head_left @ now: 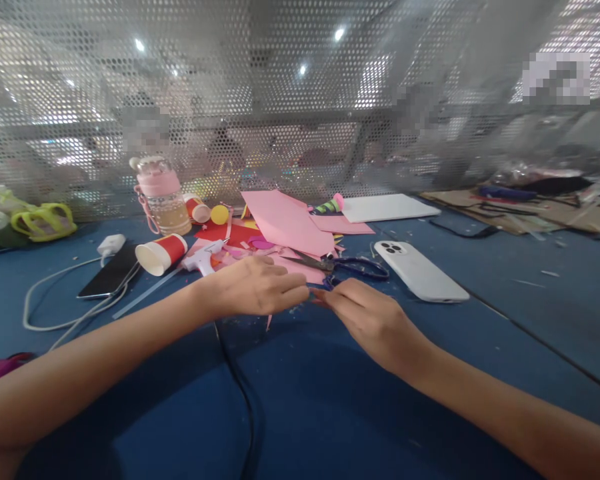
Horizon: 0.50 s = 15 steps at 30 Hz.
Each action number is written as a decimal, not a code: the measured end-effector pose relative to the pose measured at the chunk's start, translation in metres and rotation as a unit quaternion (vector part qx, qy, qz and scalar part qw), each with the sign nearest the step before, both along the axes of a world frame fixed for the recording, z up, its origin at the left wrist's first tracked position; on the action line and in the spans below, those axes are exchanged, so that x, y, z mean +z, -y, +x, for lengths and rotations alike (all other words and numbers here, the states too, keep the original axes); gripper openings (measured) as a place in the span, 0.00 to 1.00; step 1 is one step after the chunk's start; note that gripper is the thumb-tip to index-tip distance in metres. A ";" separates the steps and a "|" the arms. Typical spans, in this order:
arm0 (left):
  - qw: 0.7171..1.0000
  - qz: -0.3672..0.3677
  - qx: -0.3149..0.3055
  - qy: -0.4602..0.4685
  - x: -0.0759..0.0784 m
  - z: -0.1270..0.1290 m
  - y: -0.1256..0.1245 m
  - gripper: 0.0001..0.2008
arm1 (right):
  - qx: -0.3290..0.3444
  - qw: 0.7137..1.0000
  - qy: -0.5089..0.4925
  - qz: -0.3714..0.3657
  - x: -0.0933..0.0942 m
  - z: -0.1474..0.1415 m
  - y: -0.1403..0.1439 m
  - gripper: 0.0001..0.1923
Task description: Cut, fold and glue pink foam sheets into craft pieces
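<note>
My left hand (257, 287) and my right hand (367, 320) meet over the blue table (330, 400), fingertips pinched together on a small piece of craft material (314, 295) that is mostly hidden. A thin pink strip (269, 323) hangs below my left fingers. Just behind the hands lie dark-handled scissors (345, 265) on pink paper sheets (287, 223).
A white phone (420, 270) lies face down to the right. On the left are a red paper cup (161, 255) on its side, a white glue gun (203, 259), a dark phone (111, 272) with a white cable (55, 300), and a pink bottle (161, 197). Perforated metal screen (280, 100) behind.
</note>
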State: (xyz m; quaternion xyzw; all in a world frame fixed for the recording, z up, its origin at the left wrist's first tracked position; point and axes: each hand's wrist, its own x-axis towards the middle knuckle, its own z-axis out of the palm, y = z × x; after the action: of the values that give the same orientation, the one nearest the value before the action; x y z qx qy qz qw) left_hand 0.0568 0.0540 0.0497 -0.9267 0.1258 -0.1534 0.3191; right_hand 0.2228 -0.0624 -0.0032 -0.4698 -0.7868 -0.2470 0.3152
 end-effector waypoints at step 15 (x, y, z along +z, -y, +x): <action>0.882 -0.349 0.304 0.089 0.030 -0.007 -0.031 0.13 | -0.006 1.000 -0.005 0.014 0.001 0.005 -0.002 0.14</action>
State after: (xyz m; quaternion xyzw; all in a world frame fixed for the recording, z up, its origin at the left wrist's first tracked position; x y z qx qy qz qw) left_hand 0.0503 0.0846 0.0794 -0.9532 -0.2527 -0.1651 0.0159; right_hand 0.2281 -0.0600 -0.0018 -0.4708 -0.7790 -0.2576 0.3243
